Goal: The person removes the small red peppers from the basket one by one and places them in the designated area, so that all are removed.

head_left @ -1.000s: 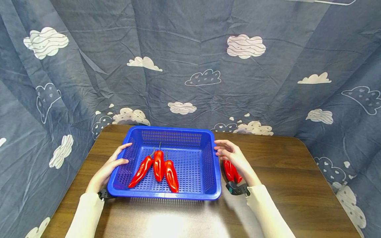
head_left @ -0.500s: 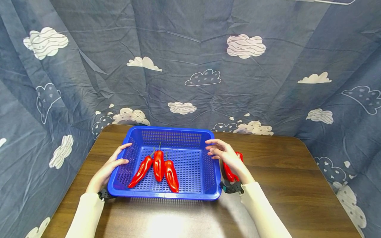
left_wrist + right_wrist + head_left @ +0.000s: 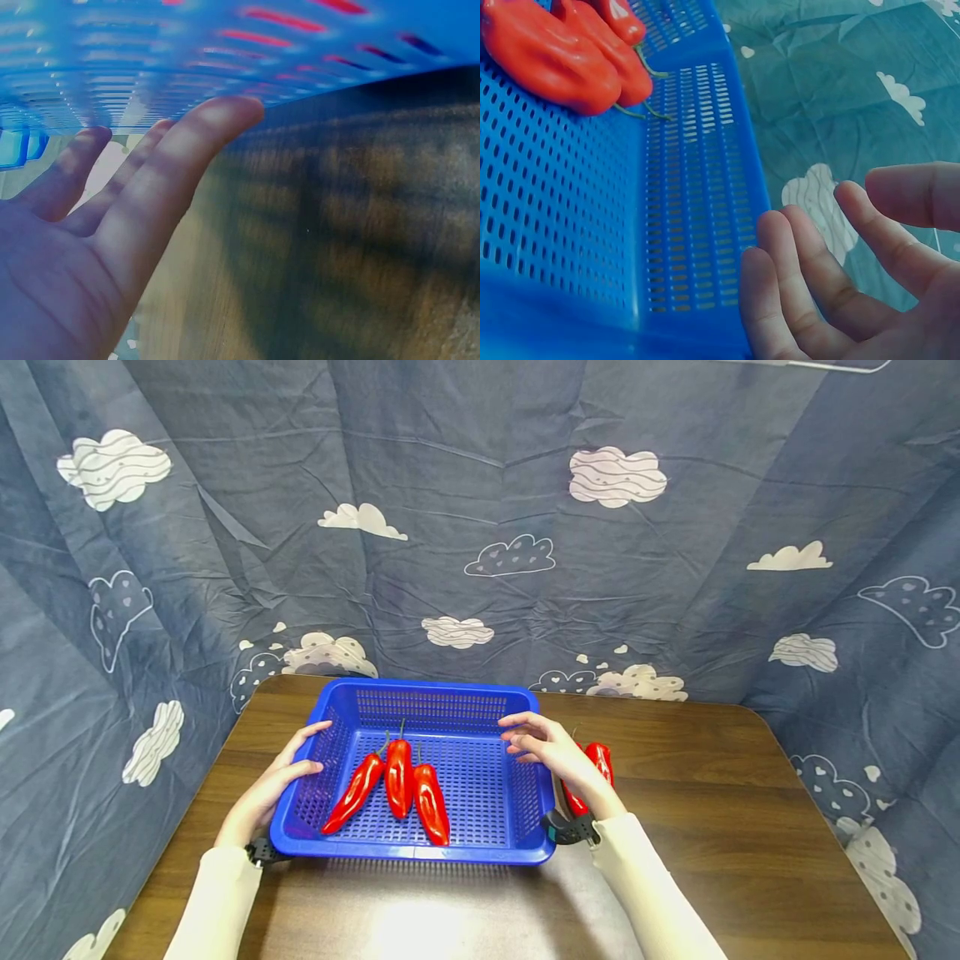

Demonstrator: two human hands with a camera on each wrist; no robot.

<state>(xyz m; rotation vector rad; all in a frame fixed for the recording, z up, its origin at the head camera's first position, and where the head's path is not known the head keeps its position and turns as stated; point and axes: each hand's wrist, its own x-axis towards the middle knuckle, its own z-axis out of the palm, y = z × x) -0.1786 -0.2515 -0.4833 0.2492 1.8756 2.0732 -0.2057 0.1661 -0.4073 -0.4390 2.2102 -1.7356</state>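
Note:
A blue plastic basket (image 3: pixel 480 855) with slotted walls stands on the table. Inside it, toward the left, lie three red peppers (image 3: pixel 399 781) with green stems. My left hand (image 3: pixel 272 783) holds the basket's left side, thumb and a finger over the rim. In the left wrist view, other fingers (image 3: pixel 150 199) lie against the outer wall. My right hand (image 3: pixel 546 747) hovers over the basket's right rim, fingers loosely bent, holding nothing. Two more red peppers (image 3: pixel 601 762) lie on the table right of the basket, partly hidden behind my right hand and wrist.
The brown wooden table (image 3: pixel 720 827) extends to the right and in front of the basket. A dark blue curtain (image 3: pixel 510 502) with cloud prints hangs close behind the table and at both sides. Black straps (image 3: pixel 572 829) circle both wrists.
My right hand has moved left, from beside the basket's right rim to over it, uncovering more of the peppers outside. My left hand, the basket and the peppers have stayed put.

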